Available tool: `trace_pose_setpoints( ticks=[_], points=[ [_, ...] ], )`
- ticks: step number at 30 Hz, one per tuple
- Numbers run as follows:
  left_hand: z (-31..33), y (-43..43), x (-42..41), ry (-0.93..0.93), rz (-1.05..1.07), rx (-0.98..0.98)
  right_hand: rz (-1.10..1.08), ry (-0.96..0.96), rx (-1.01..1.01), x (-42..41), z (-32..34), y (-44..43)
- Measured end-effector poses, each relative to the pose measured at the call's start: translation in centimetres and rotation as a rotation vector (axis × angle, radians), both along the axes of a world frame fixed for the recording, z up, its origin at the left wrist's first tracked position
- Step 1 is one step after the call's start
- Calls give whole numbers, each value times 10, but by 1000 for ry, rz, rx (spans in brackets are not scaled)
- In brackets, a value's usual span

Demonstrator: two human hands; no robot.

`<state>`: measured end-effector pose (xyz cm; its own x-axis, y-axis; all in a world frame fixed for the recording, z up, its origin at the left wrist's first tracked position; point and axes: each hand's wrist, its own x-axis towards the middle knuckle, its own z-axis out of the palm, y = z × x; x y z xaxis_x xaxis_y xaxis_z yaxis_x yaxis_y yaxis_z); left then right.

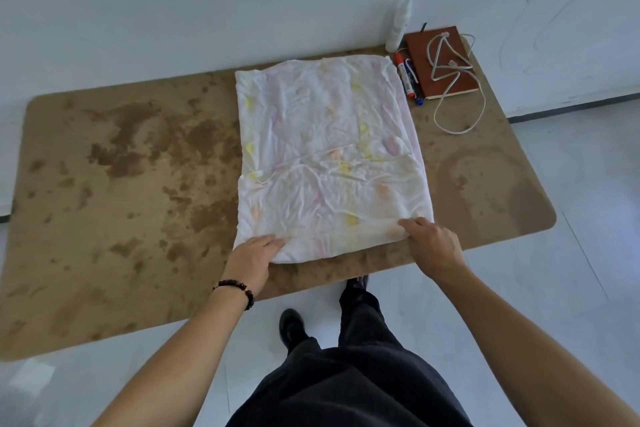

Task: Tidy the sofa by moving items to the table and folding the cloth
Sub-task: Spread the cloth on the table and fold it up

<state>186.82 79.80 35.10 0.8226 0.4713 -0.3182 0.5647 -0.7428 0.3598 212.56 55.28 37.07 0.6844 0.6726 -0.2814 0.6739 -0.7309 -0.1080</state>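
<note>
The folding step is in hand: the cloth point(332, 156), pale with faint pink and yellow marks, lies flat on the brown table point(121, 184) as a wrinkled rectangle, its long sides running away from the person and a crease line showing across it partway up. The person stands at the near edge with a hand on each near corner. The right hand point(431, 246) has its fingers curled onto the near right corner and appears to pinch it. The left hand point(254, 255), with a bead bracelet point(235, 288) at the wrist, lies over the near left corner with fingers fairly straight; the thumb is hidden, so whether it grips or only presses cannot be told. The sofa is not in view. The likely next move is to lift both near corners together and carry them to the far edge, which calls for even tension so the layers do not slide apart, then smoothing of the wrinkles. At the far right of the table stand a white bottle point(398, 24), a red marker point(403, 74) and a blue marker point(414, 83) just beside the cloth's right edge, and a brown notebook point(440, 62) with a pale cord point(457, 80) looped over it and trailing onto the table. The markers lie close enough to be nudged if the cloth swings right; the left half of the table offers room.
</note>
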Motion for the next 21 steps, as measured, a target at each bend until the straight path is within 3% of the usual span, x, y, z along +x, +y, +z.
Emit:
trace_pose_setpoints(
  ticks=[5,11,17,21],
  points=[
    [33,-6,-47,-120,95,72,-21,-170,300,-44,24,-22],
    [59,-14,-75,-102,116,79,-96,-165,363,-77,39,-37],
    [85,24,-34,-238,164,118,-207,-115,407,-17,64,0],
    [84,79,24,-249,225,122,-184,-61,302,54,67,55]
  ],
)
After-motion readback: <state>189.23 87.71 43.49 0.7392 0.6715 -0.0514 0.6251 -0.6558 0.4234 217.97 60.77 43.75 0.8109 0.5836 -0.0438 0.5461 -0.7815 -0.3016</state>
